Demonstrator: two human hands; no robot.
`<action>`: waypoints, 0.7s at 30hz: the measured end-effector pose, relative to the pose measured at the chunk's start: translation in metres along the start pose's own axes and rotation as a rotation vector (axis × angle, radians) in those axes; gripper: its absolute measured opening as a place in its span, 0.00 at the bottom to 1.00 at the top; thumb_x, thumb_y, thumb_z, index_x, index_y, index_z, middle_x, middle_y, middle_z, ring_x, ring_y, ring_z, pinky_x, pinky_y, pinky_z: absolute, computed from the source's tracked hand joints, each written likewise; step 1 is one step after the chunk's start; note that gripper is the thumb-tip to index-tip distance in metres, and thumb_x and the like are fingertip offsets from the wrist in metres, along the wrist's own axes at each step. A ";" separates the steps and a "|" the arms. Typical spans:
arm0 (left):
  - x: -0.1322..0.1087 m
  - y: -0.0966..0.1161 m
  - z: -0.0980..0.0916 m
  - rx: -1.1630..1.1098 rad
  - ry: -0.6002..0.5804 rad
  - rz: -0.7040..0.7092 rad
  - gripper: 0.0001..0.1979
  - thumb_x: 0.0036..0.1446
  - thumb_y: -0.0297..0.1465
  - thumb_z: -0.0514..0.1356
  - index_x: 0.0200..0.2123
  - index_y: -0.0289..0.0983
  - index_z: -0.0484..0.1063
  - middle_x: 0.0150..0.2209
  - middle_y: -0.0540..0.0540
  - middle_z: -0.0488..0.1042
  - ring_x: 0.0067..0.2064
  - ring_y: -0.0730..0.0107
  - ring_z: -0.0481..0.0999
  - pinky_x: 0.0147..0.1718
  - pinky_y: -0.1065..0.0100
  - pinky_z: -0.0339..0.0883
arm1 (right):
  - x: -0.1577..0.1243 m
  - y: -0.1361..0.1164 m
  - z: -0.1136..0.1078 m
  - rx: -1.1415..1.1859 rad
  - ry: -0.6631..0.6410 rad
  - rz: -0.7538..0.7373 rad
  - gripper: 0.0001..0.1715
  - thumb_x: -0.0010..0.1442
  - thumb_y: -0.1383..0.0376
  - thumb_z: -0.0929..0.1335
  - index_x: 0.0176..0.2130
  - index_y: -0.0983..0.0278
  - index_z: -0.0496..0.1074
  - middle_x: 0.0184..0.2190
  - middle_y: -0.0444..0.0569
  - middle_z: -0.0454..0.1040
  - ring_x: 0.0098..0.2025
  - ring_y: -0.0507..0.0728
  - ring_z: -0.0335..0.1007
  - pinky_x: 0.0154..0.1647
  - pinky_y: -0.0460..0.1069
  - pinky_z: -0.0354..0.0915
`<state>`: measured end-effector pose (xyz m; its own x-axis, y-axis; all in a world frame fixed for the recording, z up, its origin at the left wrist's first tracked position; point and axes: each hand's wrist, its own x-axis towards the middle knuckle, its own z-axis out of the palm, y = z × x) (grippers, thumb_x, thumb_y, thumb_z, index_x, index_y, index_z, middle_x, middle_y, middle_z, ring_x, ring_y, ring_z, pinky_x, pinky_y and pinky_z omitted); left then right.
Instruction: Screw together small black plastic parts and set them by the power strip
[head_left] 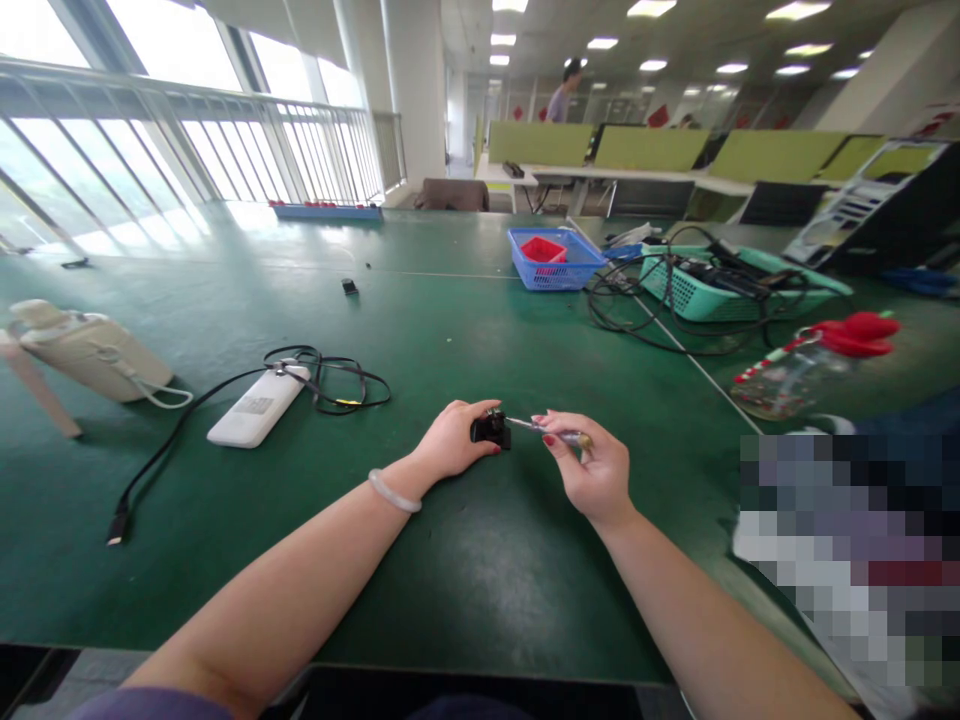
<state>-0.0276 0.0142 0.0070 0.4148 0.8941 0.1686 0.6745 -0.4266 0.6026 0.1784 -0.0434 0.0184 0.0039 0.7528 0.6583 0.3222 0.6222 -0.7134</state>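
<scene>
Near the middle of the green table [465,560], my left hand [456,440] is closed round a small black object [491,430], fingers and thumb on its left side. My right hand [596,465] pinches a screwdriver [559,433] with a thin metal shaft and a yellowish handle end. The shaft points left, and its tip is at the black object's right side; whether it touches is too small to tell. A pale bracelet is round my left wrist.
To the left lie a white power bank [259,405], a black cable [176,430] and a beige bottle [97,350]. Farther back are a blue basket [555,275], a green basket [694,295] and a small black piece [349,287]. A clear bottle [799,375] lies right. A person [561,100] is far behind.
</scene>
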 end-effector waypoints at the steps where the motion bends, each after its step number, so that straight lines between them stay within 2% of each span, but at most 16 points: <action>1: 0.000 0.000 0.000 -0.004 -0.006 -0.008 0.36 0.47 0.35 0.69 0.60 0.43 0.65 0.47 0.44 0.76 0.50 0.57 0.71 0.53 0.58 0.65 | 0.001 0.001 -0.001 -0.004 0.023 0.033 0.03 0.60 0.65 0.70 0.37 0.58 0.74 0.37 0.48 0.79 0.44 0.60 0.77 0.55 0.60 0.69; 5: -0.002 0.000 0.001 -0.040 -0.017 0.003 0.39 0.48 0.32 0.68 0.63 0.42 0.59 0.47 0.46 0.77 0.51 0.58 0.71 0.55 0.57 0.64 | 0.002 0.006 -0.001 0.039 0.125 0.146 0.05 0.59 0.61 0.71 0.36 0.59 0.73 0.36 0.49 0.78 0.41 0.59 0.77 0.48 0.57 0.72; 9: -0.003 0.000 0.002 -0.029 -0.018 0.029 0.39 0.49 0.31 0.68 0.63 0.43 0.58 0.49 0.47 0.76 0.51 0.58 0.71 0.55 0.57 0.63 | 0.003 0.009 0.004 0.117 0.146 0.217 0.09 0.58 0.59 0.72 0.35 0.60 0.72 0.33 0.48 0.77 0.37 0.58 0.77 0.43 0.54 0.73; 16: -0.002 -0.002 0.004 -0.006 -0.027 0.033 0.38 0.49 0.32 0.68 0.62 0.45 0.59 0.48 0.47 0.77 0.50 0.58 0.71 0.53 0.57 0.64 | 0.003 0.013 0.012 0.040 0.053 0.235 0.10 0.58 0.57 0.72 0.34 0.60 0.72 0.33 0.47 0.77 0.37 0.57 0.76 0.44 0.53 0.72; 21: -0.002 -0.002 0.005 0.017 -0.028 0.033 0.38 0.49 0.34 0.68 0.63 0.45 0.59 0.47 0.46 0.76 0.49 0.58 0.71 0.53 0.57 0.65 | 0.004 0.001 0.010 -0.181 -0.065 0.135 0.06 0.61 0.59 0.69 0.36 0.59 0.73 0.35 0.47 0.78 0.38 0.57 0.76 0.44 0.53 0.70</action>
<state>-0.0267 0.0128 0.0021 0.4539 0.8754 0.1662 0.6705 -0.4585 0.5833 0.1691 -0.0375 0.0178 -0.0009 0.8427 0.5383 0.4873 0.4704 -0.7357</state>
